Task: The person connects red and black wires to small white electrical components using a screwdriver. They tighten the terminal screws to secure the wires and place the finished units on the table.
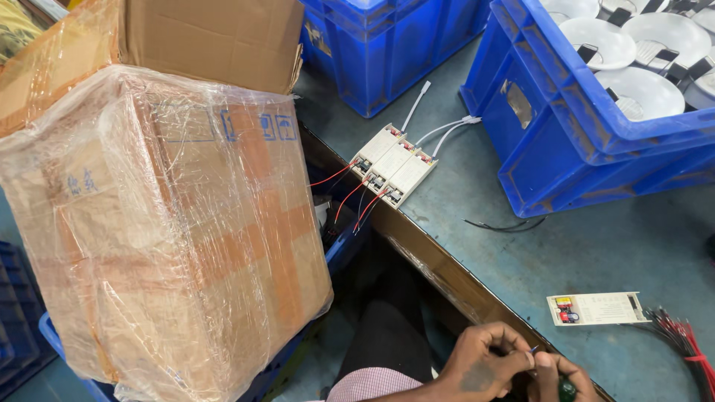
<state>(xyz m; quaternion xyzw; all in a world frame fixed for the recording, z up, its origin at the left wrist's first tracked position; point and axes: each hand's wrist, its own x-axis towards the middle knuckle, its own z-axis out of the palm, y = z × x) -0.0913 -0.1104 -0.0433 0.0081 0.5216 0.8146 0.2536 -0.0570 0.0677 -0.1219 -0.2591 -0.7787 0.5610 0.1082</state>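
Note:
My left hand and my right hand meet at the table's near edge, at the bottom of the view. Their fingertips pinch a tiny blue-tipped piece between them. A dark green object, perhaps a tool handle, sits in my right hand; most of it is hidden. Just beyond the hands a white rectangular driver box lies flat, beside a bundle of red and black wires. Three more white driver boxes sit side by side at the table edge, their red and black leads hanging over it.
A large cardboard box wrapped in clear film stands at the left on a blue crate. A blue crate holding round white lamp housings is at the far right, with another blue crate behind. A loose black wire lies on the grey-blue table.

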